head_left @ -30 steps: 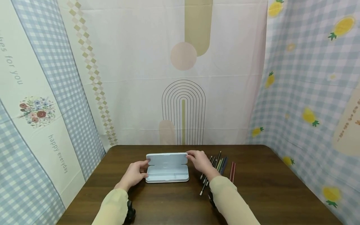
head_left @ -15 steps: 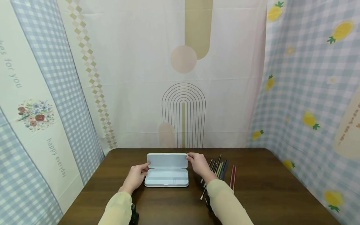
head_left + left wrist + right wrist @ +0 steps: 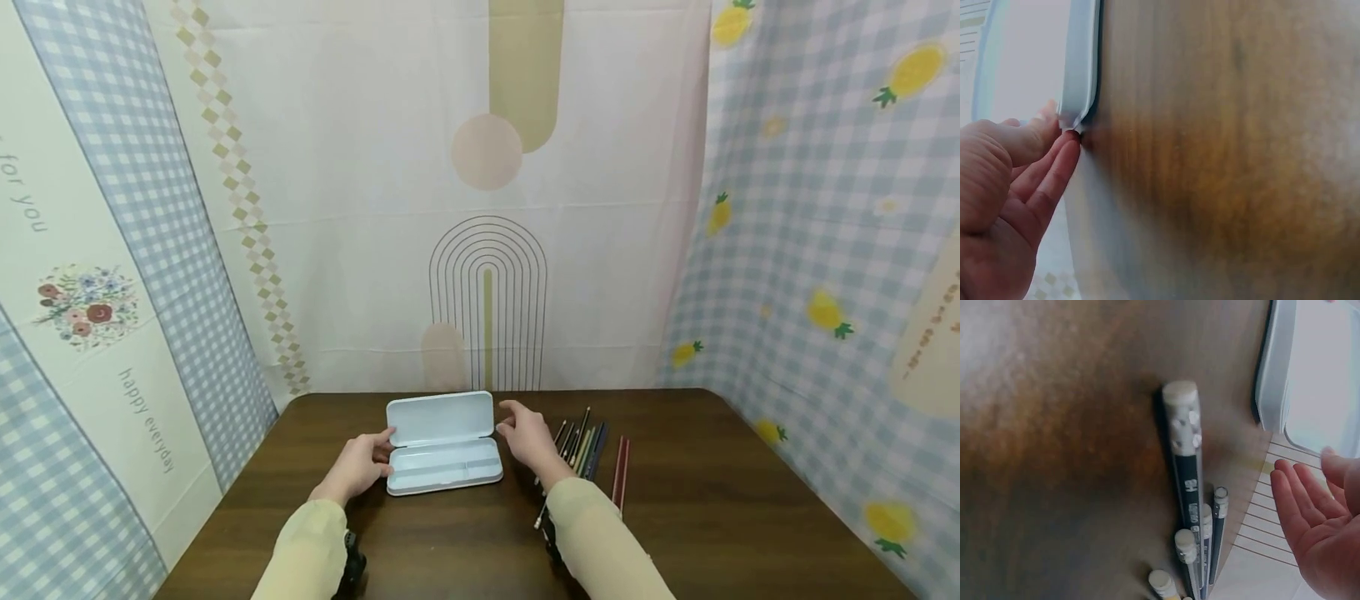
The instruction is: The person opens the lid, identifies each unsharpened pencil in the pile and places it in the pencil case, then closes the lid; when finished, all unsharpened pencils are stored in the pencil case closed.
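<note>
A pale blue pencil case (image 3: 446, 482) stands open on the table, its lid (image 3: 440, 418) tipped back and a divider inside the lower half. My left hand (image 3: 355, 465) holds the left end near the hinge. In the left wrist view, the thumb and fingers of that hand (image 3: 1010, 187) pinch the case's corner (image 3: 1082, 69). Just off the right end of the lid is my right hand (image 3: 527, 433), holding nothing. From the right wrist, this hand (image 3: 1319, 519) shows extended fingers beside the case (image 3: 1275, 369).
Several pencils (image 3: 587, 450) lie in a loose bunch by my right forearm, eraser ends (image 3: 1182, 419) toward me. Two dark red pencils (image 3: 621, 471) lie farther right on the brown wooden table (image 3: 720, 500). Patterned cloth (image 3: 360, 250) hangs behind and at both sides.
My right hand has let go of the lid's right edge and sits slightly apart from it. The lid leans further back, and the case has turned a little. The left hand keeps its hold.
</note>
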Demonstrator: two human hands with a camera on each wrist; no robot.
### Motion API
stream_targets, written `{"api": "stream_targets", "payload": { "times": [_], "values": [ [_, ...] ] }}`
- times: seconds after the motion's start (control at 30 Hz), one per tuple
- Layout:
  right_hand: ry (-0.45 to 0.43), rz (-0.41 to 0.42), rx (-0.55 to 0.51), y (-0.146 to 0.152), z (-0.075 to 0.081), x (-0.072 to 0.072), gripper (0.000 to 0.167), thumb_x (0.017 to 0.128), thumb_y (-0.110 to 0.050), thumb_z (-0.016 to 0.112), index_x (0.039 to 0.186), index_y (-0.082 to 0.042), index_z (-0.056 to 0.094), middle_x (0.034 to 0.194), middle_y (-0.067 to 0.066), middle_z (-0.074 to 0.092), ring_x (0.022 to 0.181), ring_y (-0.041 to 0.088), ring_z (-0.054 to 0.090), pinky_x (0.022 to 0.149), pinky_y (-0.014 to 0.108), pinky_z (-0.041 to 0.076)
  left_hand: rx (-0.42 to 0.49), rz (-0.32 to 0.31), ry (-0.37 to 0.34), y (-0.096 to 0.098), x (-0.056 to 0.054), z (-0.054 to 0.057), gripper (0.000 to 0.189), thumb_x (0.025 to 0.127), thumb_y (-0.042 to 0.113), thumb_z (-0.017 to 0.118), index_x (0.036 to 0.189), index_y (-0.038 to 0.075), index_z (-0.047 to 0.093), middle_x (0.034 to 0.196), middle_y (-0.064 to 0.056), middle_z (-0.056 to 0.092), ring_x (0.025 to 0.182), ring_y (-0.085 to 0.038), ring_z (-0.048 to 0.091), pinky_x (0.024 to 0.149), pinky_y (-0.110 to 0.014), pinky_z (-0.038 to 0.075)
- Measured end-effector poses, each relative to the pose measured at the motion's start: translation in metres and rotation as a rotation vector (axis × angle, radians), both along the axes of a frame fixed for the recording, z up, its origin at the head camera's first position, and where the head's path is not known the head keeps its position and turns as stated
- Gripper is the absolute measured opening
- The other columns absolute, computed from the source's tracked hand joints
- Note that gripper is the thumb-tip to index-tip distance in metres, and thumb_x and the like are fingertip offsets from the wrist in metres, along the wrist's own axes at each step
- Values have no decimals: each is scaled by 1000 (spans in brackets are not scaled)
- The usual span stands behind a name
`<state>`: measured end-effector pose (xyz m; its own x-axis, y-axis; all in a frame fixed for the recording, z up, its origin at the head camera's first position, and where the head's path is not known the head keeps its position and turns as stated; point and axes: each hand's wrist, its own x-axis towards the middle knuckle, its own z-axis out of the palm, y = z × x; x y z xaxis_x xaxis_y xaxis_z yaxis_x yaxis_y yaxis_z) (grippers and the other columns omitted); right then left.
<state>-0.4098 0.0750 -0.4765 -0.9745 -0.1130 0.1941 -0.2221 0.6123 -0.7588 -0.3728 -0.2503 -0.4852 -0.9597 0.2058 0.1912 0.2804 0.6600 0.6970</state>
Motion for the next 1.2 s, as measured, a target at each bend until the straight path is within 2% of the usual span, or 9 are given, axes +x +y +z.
{"api": "stream_targets", "payload": {
  "times": [0.1,0.23,0.4,0.63,0.8,1.0,1.2],
  "values": [
    [-18,19,2,1,-3,2,51,98,-7,78,146,-8,61,114,13,75,92,24,72,75,40,59,-28,17,-23,-1,-1,2,78,81,-13,85,151,-11,52,115,-16,77,104,-30,75,92,-46,60],
    [-53,97,35,3,-4,4,56,88,-3,87,139,-7,64,111,14,76,99,28,72,78,41,60,-64,28,-38,-1,-1,4,80,79,-11,88,151,-12,52,115,-15,77,106,-30,74,95,-48,59],
    [-87,176,58,5,-1,9,56,82,5,89,133,0,67,104,16,77,95,27,74,76,39,61,-91,31,-45,3,0,5,74,79,-10,86,146,-14,55,114,-16,77,103,-29,73,92,-45,58],
    [-144,164,53,7,1,15,55,81,6,90,131,-3,69,106,15,76,94,25,71,73,35,60,-105,60,-21,8,-2,1,60,88,-6,81,143,-14,59,109,-13,77,96,-23,70,89,-44,58],
    [-142,174,67,6,1,18,54,81,5,90,130,-2,69,106,14,76,95,25,71,73,36,59,-71,115,10,5,-5,-4,64,84,-6,85,144,-9,62,100,-9,78,90,-21,70,86,-42,58],
    [-133,163,86,6,3,20,53,80,4,92,128,-2,70,104,14,76,95,27,71,76,40,60,-14,137,54,4,-6,-5,67,79,-7,90,141,-8,65,99,-11,77,89,-25,72,83,-42,59],
    [-137,157,96,7,2,20,53,80,2,92,128,-3,71,103,11,76,95,26,71,77,39,60,23,137,21,4,-6,-5,71,79,-9,89,144,-10,61,100,-11,78,95,-29,75,88,-45,61]
  ]
}}
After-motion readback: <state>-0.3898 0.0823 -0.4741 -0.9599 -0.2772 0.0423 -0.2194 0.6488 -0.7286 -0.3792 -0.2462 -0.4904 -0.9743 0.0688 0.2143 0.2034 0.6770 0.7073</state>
